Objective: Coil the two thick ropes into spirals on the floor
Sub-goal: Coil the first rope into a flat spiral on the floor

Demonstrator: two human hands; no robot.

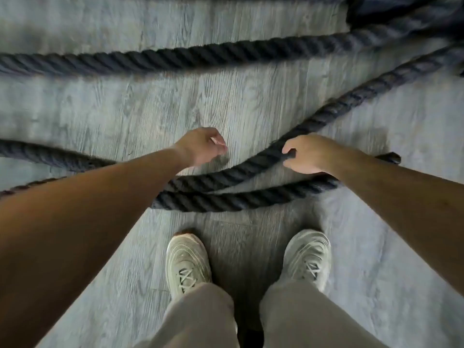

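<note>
Two thick black twisted ropes lie on the grey wood-look floor [251, 104]. The far rope [175, 57] runs straight across the upper part of the view. The near rope [351, 101] comes down from the upper right and bends into a narrow loop [226, 197] just ahead of my feet; its capped end [390, 157] shows behind my right forearm. My right hand [311, 153] is shut on the upper strand of that loop. Held over bare floor just left of the loop, my left hand [203, 145] has its fingers loosely curled and holds nothing.
Another stretch of black rope [50, 154] runs off to the left under my left forearm. A dark object [401, 8] sits at the top right where the ropes lead. My two pale sneakers [188, 262] stand close behind the loop.
</note>
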